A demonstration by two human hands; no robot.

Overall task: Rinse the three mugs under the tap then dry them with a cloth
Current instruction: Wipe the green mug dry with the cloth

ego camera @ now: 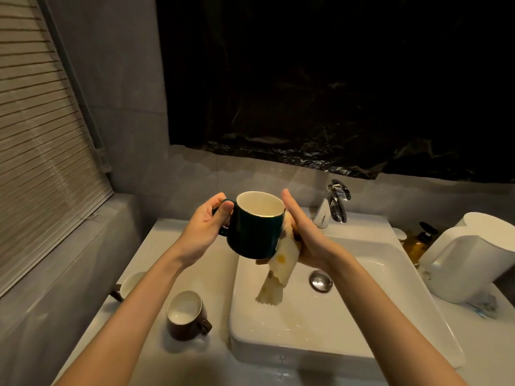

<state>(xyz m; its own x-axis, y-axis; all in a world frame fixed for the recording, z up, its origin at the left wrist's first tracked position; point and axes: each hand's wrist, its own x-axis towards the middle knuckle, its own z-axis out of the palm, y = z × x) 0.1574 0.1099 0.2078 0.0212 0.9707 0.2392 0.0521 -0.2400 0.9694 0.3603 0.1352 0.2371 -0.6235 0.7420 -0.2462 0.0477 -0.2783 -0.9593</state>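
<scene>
My left hand (pixel 206 227) grips the handle of a dark green mug (pixel 250 232) with a cream inside, held above the sink's left part, mouth tilted toward me. With straight fingers my right hand (pixel 303 232) presses a pale cloth (pixel 278 271) with orange spots against the mug's right side; the cloth's end hangs down over the basin. A brown mug (pixel 186 316) stands on the counter left of the basin. Another mug (pixel 131 285) sits further left, partly hidden by my left forearm. The tap (pixel 338 201) stands behind the basin; no water shows.
The white sink basin (pixel 390 302) has a metal drain plug (pixel 321 280). A white jug-like container (pixel 468 260) and an amber pump bottle (pixel 418 240) stand at the right. A wall with blinds is at the left, and black plastic sheeting hangs behind.
</scene>
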